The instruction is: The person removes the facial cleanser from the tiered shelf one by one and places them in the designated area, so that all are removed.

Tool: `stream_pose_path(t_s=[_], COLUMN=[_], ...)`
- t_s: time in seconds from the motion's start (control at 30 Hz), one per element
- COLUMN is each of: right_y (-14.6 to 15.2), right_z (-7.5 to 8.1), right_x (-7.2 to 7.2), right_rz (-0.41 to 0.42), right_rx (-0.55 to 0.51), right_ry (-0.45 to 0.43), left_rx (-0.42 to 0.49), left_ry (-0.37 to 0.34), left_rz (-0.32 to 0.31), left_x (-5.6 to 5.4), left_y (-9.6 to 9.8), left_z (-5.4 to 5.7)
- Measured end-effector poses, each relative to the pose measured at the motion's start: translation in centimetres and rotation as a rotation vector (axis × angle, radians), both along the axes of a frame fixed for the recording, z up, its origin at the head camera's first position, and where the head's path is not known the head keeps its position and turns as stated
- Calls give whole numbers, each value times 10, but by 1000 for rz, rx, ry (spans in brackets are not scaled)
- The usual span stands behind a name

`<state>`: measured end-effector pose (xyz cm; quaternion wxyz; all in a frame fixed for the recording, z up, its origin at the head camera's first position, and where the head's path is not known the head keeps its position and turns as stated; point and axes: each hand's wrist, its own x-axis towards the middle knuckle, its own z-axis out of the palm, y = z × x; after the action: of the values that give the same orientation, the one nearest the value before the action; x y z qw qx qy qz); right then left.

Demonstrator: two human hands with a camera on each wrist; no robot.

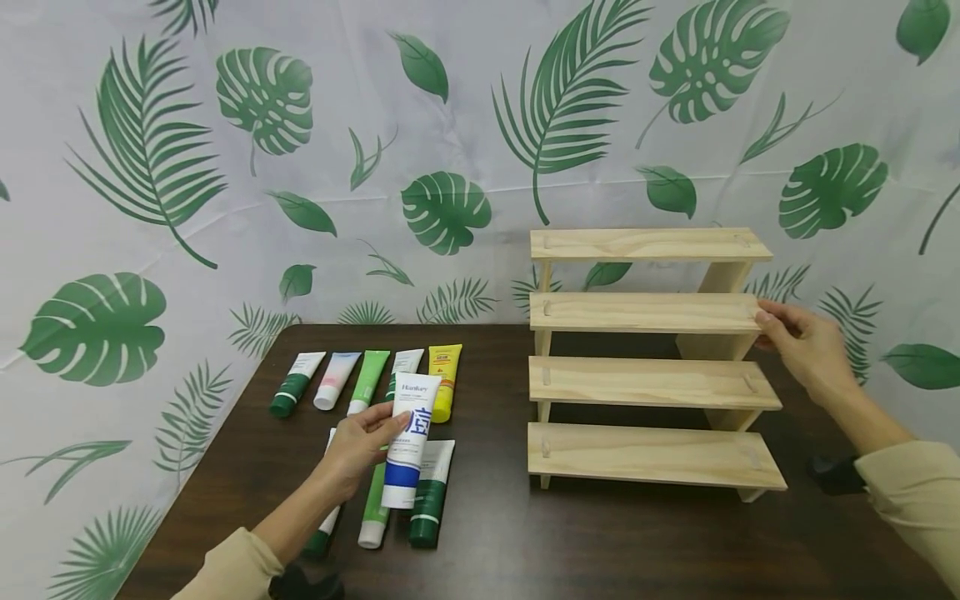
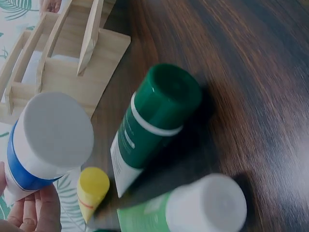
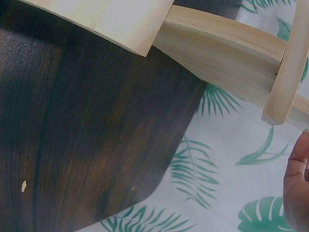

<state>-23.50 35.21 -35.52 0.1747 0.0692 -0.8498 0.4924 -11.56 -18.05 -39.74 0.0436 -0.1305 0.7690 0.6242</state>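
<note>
My left hand [image 1: 354, 448] pinches a white squeeze tube with a blue band [image 1: 406, 450] between thumb and fingers, cap end down. In the head view it overlaps the tubes lying behind it. The left wrist view shows its white cap [image 2: 59, 133] up close, with a dark green capped tube [image 2: 157, 108] below on the table. My right hand [image 1: 813, 348] grips the right end of a tiered wooden display shelf [image 1: 641, 312] at the second board from the top, thumb over the edge. Only part of that hand shows in the right wrist view.
Several squeeze tubes lie in two rows on the dark table [image 1: 247, 492], among them a yellow tube [image 1: 444, 375], a pink and white tube [image 1: 337, 379] and a green tube [image 1: 369, 379]. Behind the table hangs a leaf-print cloth [image 1: 337, 192].
</note>
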Motion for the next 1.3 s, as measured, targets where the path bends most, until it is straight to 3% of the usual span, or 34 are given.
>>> stream_pose_path(t_s=[0.5,0.87,1.3], right_y=[0,1,1], right_z=[0,1,0], right_x=[0,-1,-1], right_rz=[-13,2,-15], right_rx=[48,13,40], right_ry=[-26,-36,-44], left_rx=[-98,-145,-246], left_ry=[-39,-65,-115], left_rz=[17,57,54], left_x=[10,11,15], left_y=[-40,-68,-111], left_z=[-2,-5,-9])
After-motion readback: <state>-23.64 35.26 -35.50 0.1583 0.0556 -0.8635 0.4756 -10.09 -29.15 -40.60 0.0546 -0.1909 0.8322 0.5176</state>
